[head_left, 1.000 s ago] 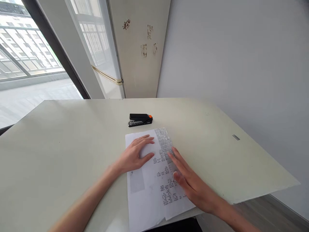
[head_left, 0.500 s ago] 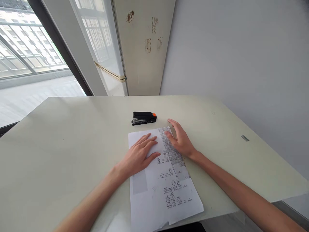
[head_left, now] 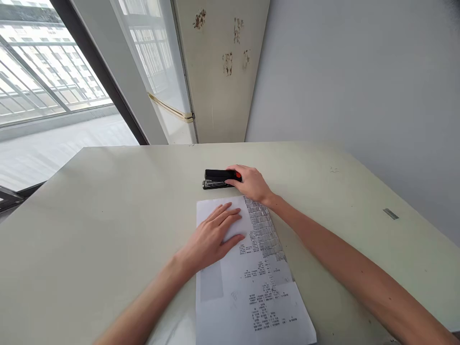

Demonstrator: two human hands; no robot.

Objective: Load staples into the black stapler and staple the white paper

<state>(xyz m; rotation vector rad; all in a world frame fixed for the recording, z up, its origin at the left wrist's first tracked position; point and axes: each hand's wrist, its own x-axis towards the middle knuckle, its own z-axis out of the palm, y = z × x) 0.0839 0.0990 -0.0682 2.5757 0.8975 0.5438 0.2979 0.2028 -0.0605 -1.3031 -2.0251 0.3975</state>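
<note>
Printed sheets of paper (head_left: 230, 311) lie on the pale table, their near end reaching the bottom of the view. My left hand (head_left: 215, 235) rests flat on the upper left part of the paper, fingers stretched out. Just beyond the paper's far edge is a black stapler (head_left: 218, 174) with an orange-red spot at its right end. My right hand (head_left: 251, 182) has its fingers and thumb closed around that right end, which is partly hidden. The stapler's jaw points left.
The pale table (head_left: 108, 249) extends to both sides. A small grey strip (head_left: 391, 213) lies on its right part. Behind stand a refrigerator (head_left: 219, 96) with rusty patches and a grey wall (head_left: 352, 81). A window with a railing (head_left: 53, 72) is at the left.
My right hand has moved from the paper's right edge, away from me and to the left, and has taken hold of the stapler. My left hand stays on the paper. The view has shifted slightly.
</note>
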